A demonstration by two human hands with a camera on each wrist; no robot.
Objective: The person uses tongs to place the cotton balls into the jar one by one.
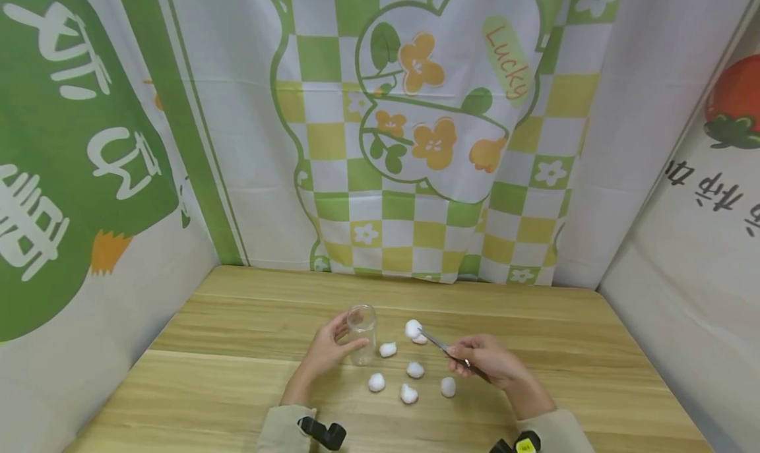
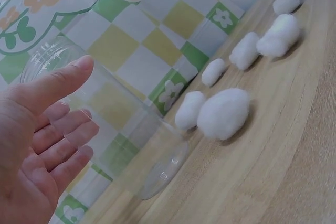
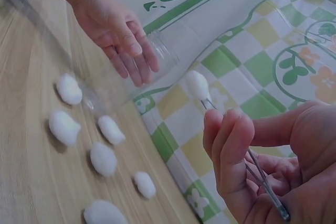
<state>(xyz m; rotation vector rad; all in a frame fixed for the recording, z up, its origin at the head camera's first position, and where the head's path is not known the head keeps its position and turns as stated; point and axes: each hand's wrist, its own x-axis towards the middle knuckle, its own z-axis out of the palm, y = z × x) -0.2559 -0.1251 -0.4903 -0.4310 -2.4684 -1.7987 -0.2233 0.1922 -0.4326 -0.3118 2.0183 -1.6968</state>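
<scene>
Silver metal tweezers, long and thin point(image 1: 436, 342), are pinched by the right hand point(image 1: 488, 359), and their tips hold one round white cotton ball point(image 1: 412, 328) in the air. To hold it well, I think a light and even squeeze is best: too weak may drop the ball, too strong may flatten it. This hand is closed on the tweezers, with thumb against fingers. The left hand point(image 1: 325, 351) is about half open, its fingers curved around a clear, cylindrical jar point(image 1: 367, 356), which stands upright and without lid; how firmly it presses, I cannot tell. Between the hands and nearer to the person, six loose white cotton balls point(image 1: 415, 370) lie apart on a light-brown, wood-grained table point(image 1: 231, 380). Behind hangs a green, yellow and white checked cloth point(image 1: 396, 250).
</scene>
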